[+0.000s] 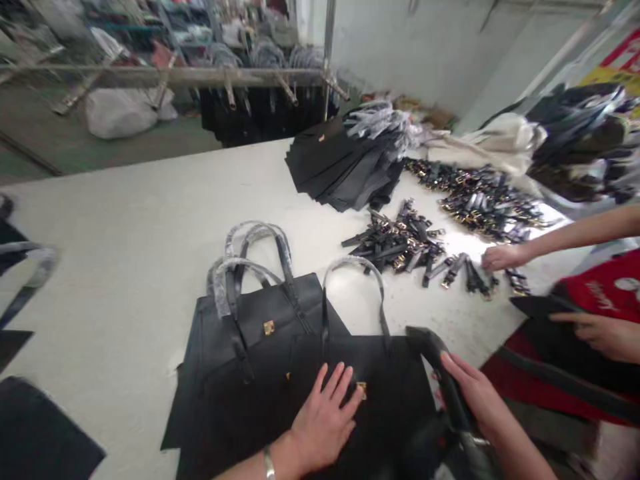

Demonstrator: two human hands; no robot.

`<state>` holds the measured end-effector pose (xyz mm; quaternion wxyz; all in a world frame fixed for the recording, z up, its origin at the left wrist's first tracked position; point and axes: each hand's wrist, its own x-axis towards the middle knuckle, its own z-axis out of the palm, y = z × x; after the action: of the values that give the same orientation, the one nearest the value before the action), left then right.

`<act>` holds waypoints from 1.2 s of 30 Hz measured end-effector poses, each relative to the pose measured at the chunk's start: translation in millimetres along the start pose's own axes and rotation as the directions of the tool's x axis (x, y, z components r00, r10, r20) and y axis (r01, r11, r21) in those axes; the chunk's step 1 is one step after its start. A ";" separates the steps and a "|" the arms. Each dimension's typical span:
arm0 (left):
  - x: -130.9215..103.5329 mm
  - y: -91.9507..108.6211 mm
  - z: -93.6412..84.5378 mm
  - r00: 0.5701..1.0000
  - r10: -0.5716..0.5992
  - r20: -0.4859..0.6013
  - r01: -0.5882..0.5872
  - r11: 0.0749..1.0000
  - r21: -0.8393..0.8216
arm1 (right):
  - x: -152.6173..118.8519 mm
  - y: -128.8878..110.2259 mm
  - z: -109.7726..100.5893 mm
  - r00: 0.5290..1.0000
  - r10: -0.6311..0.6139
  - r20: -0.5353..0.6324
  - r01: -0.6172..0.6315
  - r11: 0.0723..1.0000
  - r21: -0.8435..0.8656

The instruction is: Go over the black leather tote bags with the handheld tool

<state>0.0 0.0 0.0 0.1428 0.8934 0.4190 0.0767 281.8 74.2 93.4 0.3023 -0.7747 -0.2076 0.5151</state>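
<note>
My left arm reaches in from the bottom edge, a metal bracelet [270,463] at the wrist. My left hand [325,423] lies palm down on the front of a black handbag [395,407], fingers extended and slightly spread, pointing up and away from me; it grips nothing. My index fingertip is at the gold clasp [361,390], touching or just beside it. The handbag lies on the desk [130,267] directly before me, its thin handle [353,260] arching away.

My right arm comes from the lower right, angled up and leftward. My right hand [467,387] is closed around a curved black piece [443,367] by the handbag's right edge, thumb along the top, the other fingers mostly hidden. Blur keeps me from telling what the piece is.

More black bags [255,307] lie overlapping to the left. Across the desk, right, a co-worker's hand [503,257] touches some short buckled straps [463,270].
</note>
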 end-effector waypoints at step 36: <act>-8.0 1.3 -8.2 0.995 0.038 -0.087 -0.033 0.998 0.053 | -42.4 -3.5 115.9 0.919 -0.005 0.395 0.168 0.910 -0.380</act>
<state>-6.2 -5.4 8.0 0.0995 0.8999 0.4107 0.1076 158.4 79.4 91.1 0.1109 -0.6938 -0.4002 0.5883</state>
